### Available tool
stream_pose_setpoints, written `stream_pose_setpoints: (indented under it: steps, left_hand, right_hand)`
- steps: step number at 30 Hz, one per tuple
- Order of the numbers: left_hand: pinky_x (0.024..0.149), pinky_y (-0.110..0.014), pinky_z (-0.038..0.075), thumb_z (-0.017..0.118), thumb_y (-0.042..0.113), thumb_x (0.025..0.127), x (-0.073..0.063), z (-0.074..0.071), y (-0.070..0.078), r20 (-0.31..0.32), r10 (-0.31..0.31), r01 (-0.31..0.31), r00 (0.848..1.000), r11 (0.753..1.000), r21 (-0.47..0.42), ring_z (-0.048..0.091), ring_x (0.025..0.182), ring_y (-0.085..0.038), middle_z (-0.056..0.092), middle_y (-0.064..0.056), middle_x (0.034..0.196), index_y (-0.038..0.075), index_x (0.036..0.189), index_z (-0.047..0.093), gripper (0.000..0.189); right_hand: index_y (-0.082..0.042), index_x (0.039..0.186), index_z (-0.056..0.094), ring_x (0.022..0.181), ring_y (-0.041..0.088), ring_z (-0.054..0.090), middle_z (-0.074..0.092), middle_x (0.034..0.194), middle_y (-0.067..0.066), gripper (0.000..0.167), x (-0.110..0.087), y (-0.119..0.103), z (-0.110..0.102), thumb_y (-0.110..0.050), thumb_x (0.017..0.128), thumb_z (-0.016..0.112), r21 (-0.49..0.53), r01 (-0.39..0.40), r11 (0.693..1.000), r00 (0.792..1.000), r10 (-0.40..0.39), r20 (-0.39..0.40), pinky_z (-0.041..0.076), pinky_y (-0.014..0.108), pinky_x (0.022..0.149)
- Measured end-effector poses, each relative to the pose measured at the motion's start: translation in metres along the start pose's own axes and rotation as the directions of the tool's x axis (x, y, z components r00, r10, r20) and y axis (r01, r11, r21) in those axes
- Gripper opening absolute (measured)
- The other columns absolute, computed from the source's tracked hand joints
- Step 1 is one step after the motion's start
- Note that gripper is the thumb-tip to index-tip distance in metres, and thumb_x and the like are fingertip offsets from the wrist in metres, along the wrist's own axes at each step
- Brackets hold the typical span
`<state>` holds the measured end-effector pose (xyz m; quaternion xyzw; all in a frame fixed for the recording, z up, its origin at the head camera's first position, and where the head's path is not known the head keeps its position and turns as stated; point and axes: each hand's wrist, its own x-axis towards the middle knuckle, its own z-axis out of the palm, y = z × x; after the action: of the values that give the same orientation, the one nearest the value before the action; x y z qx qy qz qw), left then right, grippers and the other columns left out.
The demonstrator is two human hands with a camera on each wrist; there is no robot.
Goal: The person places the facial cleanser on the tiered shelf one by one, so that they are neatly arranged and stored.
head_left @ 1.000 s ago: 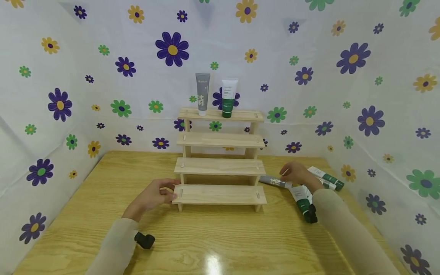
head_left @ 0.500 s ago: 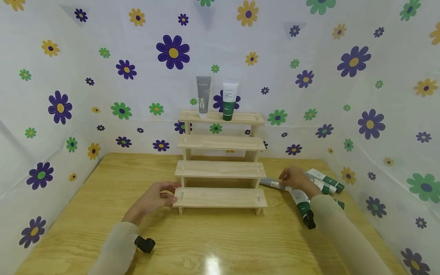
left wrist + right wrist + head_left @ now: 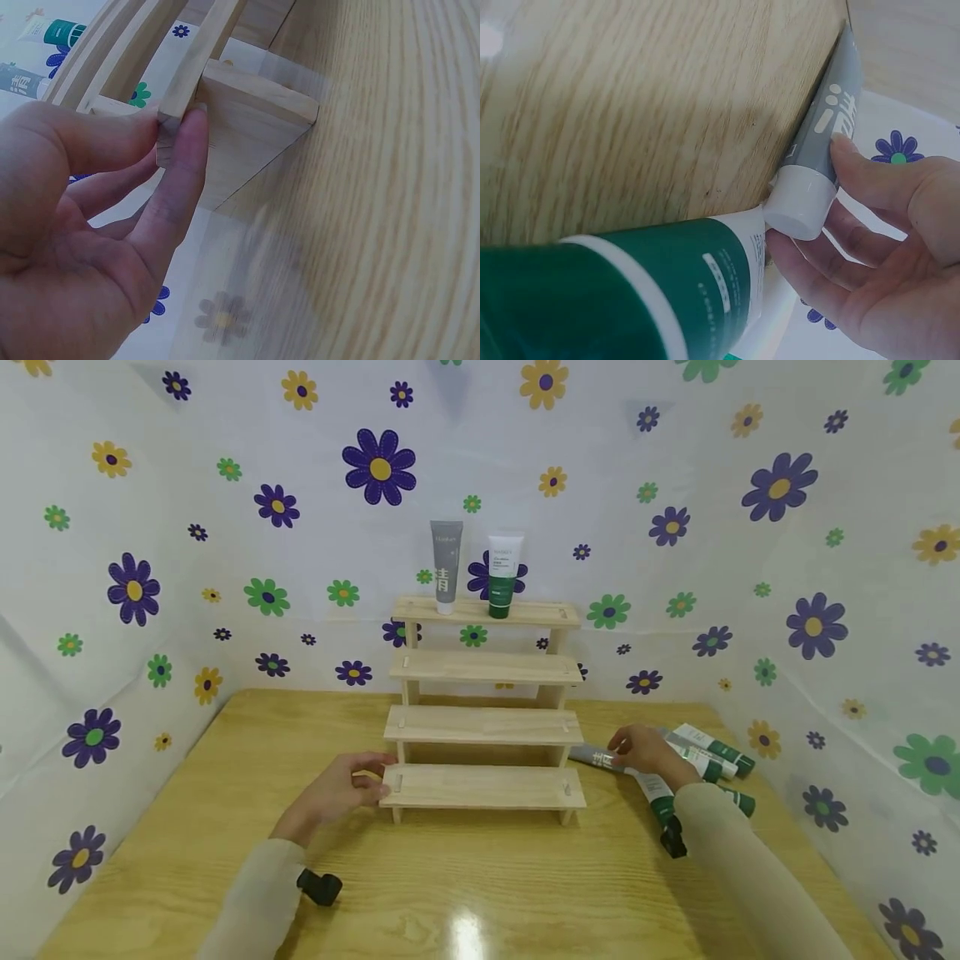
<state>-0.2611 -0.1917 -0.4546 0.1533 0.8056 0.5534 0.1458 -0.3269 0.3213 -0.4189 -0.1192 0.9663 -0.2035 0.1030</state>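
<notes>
My left hand (image 3: 333,791) pinches the left end of the lowest board of a four-step wooden display rack (image 3: 480,785); in the left wrist view the thumb and forefinger (image 3: 184,172) meet around the board's corner. To the rack's right, my right hand (image 3: 647,752) holds a grey squeeze tube (image 3: 592,757) near its white cap (image 3: 801,201). The thumb lies on the tube's printed side, with the forefinger under the cap. The tube lies along the table, its flat end near the rack. A green-and-white tube (image 3: 690,277) lies against the grey tube's cap.
Another grey tube (image 3: 446,564) and a green-and-white tube (image 3: 502,575) stand caps down on the top step. Several more tubes (image 3: 712,750) lie beyond the right hand, partly hidden by the forearm. Flower-printed cloth (image 3: 300,527) encloses the wooden table (image 3: 450,893) at back and sides.
My right fingers have come down onto the grey tube's cap end. The green-and-white tube beside it has turned slightly, and another green end shows past the forearm. The left hand stays on the rack.
</notes>
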Motion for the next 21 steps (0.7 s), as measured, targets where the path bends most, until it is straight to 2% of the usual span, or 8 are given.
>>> stream_pose_setpoints:
  steps: [5,11,21]
  left_hand:
    - [0.084,-0.032,0.064,0.066,0.000,0.098,0.0006,-0.0008,0.0007,-0.007,-0.014,0.014,1.000,1.000,0.012,0.070,0.102,-0.023,0.058,-0.027,0.131,-0.002,0.145,0.052,0.050]
    - [0.083,-0.031,0.064,0.066,0.001,0.098,-0.0008,-0.0006,-0.0011,-0.010,-0.010,0.011,1.000,1.000,0.018,0.070,0.102,-0.022,0.058,-0.027,0.131,-0.003,0.145,0.052,0.049]
    - [0.082,-0.032,0.064,0.066,0.001,0.099,0.0007,-0.0005,0.0001,-0.002,0.001,-0.001,1.000,1.000,0.018,0.070,0.100,-0.019,0.058,-0.028,0.129,-0.005,0.145,0.051,0.049]
  right_hand:
    - [0.008,0.115,0.070,0.104,0.045,0.069,0.072,0.110,0.031,0.029,0.0006,-0.0026,-0.0009,-0.007,0.090,0.077,-0.016,-0.012,1.000,0.999,0.012,0.030,0.057,0.056,0.094]
    - [0.010,0.116,0.070,0.103,0.046,0.069,0.073,0.109,0.031,0.030,0.0015,-0.0057,-0.0022,-0.005,0.090,0.075,-0.046,0.031,0.998,0.998,-0.028,0.063,0.057,0.056,0.093]
    - [0.011,0.119,0.067,0.106,0.045,0.068,0.071,0.113,0.033,0.032,0.0053,-0.0050,-0.0027,-0.004,0.092,0.072,-0.035,0.027,0.999,0.994,-0.023,0.105,0.058,0.055,0.092]
